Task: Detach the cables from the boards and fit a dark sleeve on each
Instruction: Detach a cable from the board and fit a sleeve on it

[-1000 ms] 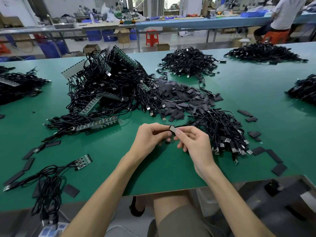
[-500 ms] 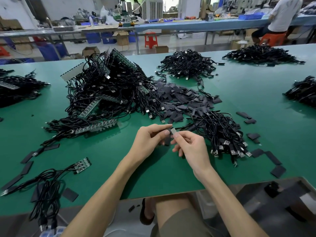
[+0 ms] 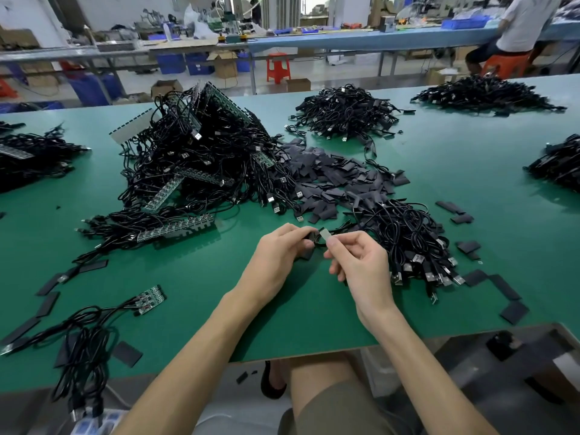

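Observation:
My left hand (image 3: pixel 277 257) and my right hand (image 3: pixel 357 265) meet above the green table (image 3: pixel 314 321). Between thumb and forefinger my right hand pinches a small light-grey cable end (image 3: pixel 325 235). My left hand grips a dark sleeve (image 3: pixel 312 238) right against that end. A big tangle of black cables on green boards (image 3: pixel 194 164) lies at the centre left. Loose dark sleeves (image 3: pixel 326 180) are heaped behind my hands. A pile of black cables with metal plugs (image 3: pixel 411 243) lies just right of my right hand.
A small green board with cables (image 3: pixel 150 299) lies near the front left edge, with flat sleeves (image 3: pixel 47 304) scattered around. More cable piles (image 3: pixel 345 113) sit at the back and on both sides. A person (image 3: pixel 521 29) sits at a far bench.
Both hands stay together over the table; the fingers have shifted slightly on the cable end and the sleeve. The camera view tilted a little.

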`<state>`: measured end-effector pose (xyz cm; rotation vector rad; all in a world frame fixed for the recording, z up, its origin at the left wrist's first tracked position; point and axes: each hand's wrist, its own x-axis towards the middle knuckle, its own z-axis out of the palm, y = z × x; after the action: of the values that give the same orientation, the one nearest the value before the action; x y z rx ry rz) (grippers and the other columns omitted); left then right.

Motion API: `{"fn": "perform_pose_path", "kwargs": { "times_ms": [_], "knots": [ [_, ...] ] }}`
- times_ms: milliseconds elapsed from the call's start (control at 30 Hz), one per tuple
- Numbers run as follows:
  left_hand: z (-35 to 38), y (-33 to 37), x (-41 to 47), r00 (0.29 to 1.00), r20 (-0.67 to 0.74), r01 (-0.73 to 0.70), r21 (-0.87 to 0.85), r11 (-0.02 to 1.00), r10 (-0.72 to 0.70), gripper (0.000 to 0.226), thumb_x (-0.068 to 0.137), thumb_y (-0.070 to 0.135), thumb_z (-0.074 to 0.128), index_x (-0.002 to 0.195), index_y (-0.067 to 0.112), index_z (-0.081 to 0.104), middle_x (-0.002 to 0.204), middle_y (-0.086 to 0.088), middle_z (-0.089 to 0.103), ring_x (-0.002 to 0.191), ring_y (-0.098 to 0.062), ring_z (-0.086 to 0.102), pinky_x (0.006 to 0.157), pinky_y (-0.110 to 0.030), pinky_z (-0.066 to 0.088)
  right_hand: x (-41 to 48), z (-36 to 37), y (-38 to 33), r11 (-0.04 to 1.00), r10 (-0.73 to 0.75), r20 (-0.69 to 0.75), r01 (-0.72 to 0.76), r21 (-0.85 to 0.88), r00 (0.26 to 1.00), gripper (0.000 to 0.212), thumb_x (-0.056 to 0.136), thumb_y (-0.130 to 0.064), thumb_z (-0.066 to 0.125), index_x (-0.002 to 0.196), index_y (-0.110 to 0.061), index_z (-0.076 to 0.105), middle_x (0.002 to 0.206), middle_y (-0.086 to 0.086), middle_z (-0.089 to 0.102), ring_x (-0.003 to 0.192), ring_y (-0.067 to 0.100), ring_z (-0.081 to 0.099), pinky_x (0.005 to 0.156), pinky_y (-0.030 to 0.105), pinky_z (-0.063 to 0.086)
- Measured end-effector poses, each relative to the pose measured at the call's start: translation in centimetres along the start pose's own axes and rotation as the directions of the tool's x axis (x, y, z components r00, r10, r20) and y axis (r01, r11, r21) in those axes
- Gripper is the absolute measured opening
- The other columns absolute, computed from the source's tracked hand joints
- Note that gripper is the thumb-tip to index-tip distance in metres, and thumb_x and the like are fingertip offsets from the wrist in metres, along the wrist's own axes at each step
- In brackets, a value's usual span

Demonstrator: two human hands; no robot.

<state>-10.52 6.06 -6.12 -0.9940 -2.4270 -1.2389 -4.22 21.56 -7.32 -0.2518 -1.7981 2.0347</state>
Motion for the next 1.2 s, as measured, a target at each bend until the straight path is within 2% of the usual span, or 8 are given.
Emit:
{"fn": "perform_pose_path", "kwargs": {
  "times_ms": [200, 400, 533, 700, 800, 900, 1067, 1200],
  "knots": [
    [-0.1, 0.2, -0.3, 0.999, -0.021, -0.026, 0.098, 0.995, 0.028, 0.033, 0.095, -0.003, 0.054, 0.118, 0.011, 0.074, 0.098, 0.001, 0.066, 0.079, 0.004, 0.061, 0.076, -0.016, 0.05, -0.1, -0.1, 0.0, 1.0, 0.011, -0.025, -0.011, -0.003, 1.0, 0.014, 0.093, -0.019, 0.074, 0.08, -0.015, 0.071, 0.063, 0.001, 0.067, 0.051, 0.011, 0.044, 0.049, 0.022, 0.036],
    [0.0, 0.2, -0.3, 0.999, -0.033, -0.032, 0.131, 0.991, 0.037, 0.038, 0.089, -0.003, 0.052, 0.118, 0.009, 0.074, 0.096, -0.001, 0.065, 0.068, -0.014, 0.059, 0.068, -0.036, 0.055, -0.1, 0.0, 0.0, 1.0, 0.012, -0.02, -0.012, -0.02, 1.0, 0.016, 0.093, -0.018, 0.075, 0.077, -0.02, 0.072, 0.062, -0.001, 0.066, 0.05, 0.011, 0.042, 0.047, 0.022, 0.034],
    [0.1, 0.3, -0.3, 1.0, -0.017, -0.015, 0.123, 0.992, 0.017, 0.041, 0.089, 0.01, 0.046, 0.119, 0.01, 0.074, 0.096, 0.003, 0.063, 0.075, 0.004, 0.056, 0.07, -0.029, 0.051, 0.0, 0.0, 0.3, 0.999, -0.011, -0.012, 0.01, -0.038, 1.0, 0.013, 0.091, -0.019, 0.076, 0.078, -0.018, 0.073, 0.061, -0.003, 0.067, 0.05, 0.003, 0.049, 0.05, 0.015, 0.036],
    [0.2, 0.3, -0.2, 0.995, 0.071, 0.06, 0.076, 0.995, -0.065, 0.046, 0.086, 0.054, 0.051, 0.111, 0.024, 0.074, 0.095, 0.018, 0.066, 0.088, -0.004, 0.065, 0.081, -0.023, 0.048, 0.1, -0.2, 0.7, 0.992, -0.028, 0.044, 0.033, -0.119, 0.999, 0.014, 0.09, -0.022, 0.077, 0.079, -0.015, 0.074, 0.06, -0.005, 0.066, 0.05, 0.0, 0.052, 0.051, 0.012, 0.037],
    [0.1, 0.1, -0.5, 0.99, 0.142, 0.014, 0.059, 0.998, -0.022, 0.02, 0.097, 0.026, 0.063, 0.114, 0.027, 0.074, 0.108, 0.008, 0.066, 0.098, -0.018, 0.064, 0.092, -0.037, 0.052, 0.1, -0.2, 0.7, 0.982, -0.032, 0.074, 0.045, -0.186, 0.997, 0.012, 0.091, -0.021, 0.077, 0.08, -0.017, 0.075, 0.061, -0.003, 0.068, 0.052, 0.001, 0.055, 0.054, 0.014, 0.04],
    [-0.2, -0.4, -0.7, 0.974, 0.183, -0.169, 0.174, 0.97, 0.137, 0.041, 0.097, -0.002, 0.059, 0.131, 0.018, 0.067, 0.115, 0.001, 0.062, 0.098, -0.014, 0.06, 0.087, -0.028, 0.051, 0.0, -0.2, 0.6, 0.979, -0.018, 0.084, 0.035, -0.202, 0.996, 0.011, 0.092, -0.021, 0.076, 0.081, -0.019, 0.076, 0.065, 0.0, 0.071, 0.049, 0.007, 0.05, 0.051, 0.019, 0.04],
    [0.2, -0.4, -0.3, 0.993, 0.084, -0.078, 0.007, 0.997, 0.078, 0.036, 0.094, -0.004, 0.062, 0.127, 0.009, 0.069, 0.106, 0.001, 0.067, 0.083, -0.012, 0.063, 0.081, -0.02, 0.05, 0.2, -0.3, 0.4, 0.988, -0.007, 0.028, 0.011, -0.152, 1.0, 0.021, 0.089, -0.027, 0.079, 0.089, -0.011, 0.066, 0.072, 0.003, 0.075, 0.047, 0.012, 0.053, 0.047, 0.018, 0.04],
    [-0.6, -1.0, 0.3, 0.986, 0.048, 0.166, -0.323, 0.932, -0.159, 0.025, 0.085, 0.006, 0.078, 0.106, 0.02, 0.077, 0.088, 0.002, 0.073, 0.069, -0.014, 0.066, 0.065, -0.021, 0.051, 0.1, -0.2, 0.5, 0.983, -0.01, 0.064, 0.021, -0.181, 0.998, 0.025, 0.09, -0.029, 0.078, 0.081, -0.011, 0.063, 0.071, 0.003, 0.075, 0.046, 0.013, 0.052, 0.047, 0.017, 0.038]
  ]
}}
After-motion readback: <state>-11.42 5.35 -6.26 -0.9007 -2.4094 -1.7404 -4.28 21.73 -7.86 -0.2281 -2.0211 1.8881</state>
